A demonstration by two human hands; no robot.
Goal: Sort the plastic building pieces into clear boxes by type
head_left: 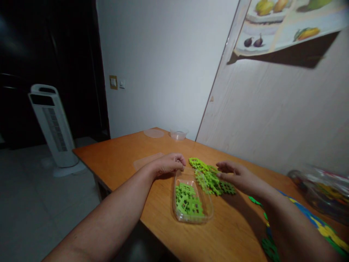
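Observation:
My left hand [171, 163] is at the far left corner of a clear plastic container [208, 207], its fingers curled in against the rim. Light green flat interlocking pieces [188, 202] lie inside the container, mostly at its near end. Just beyond the container, a loose heap of the same green pieces [209, 178] is spread on the table. My right hand [236, 174] hovers at the right side of this heap, thumb and fingers apart, with nothing seen between them.
The wooden table [117, 153] carries a clear flat lid [144, 162], a round lid [154, 133] and a round clear bowl [178, 134]. Blue, yellow and green pieces [313, 218] lie at right beside a filled clear bag [324, 189]. A tower fan [56, 127] stands left.

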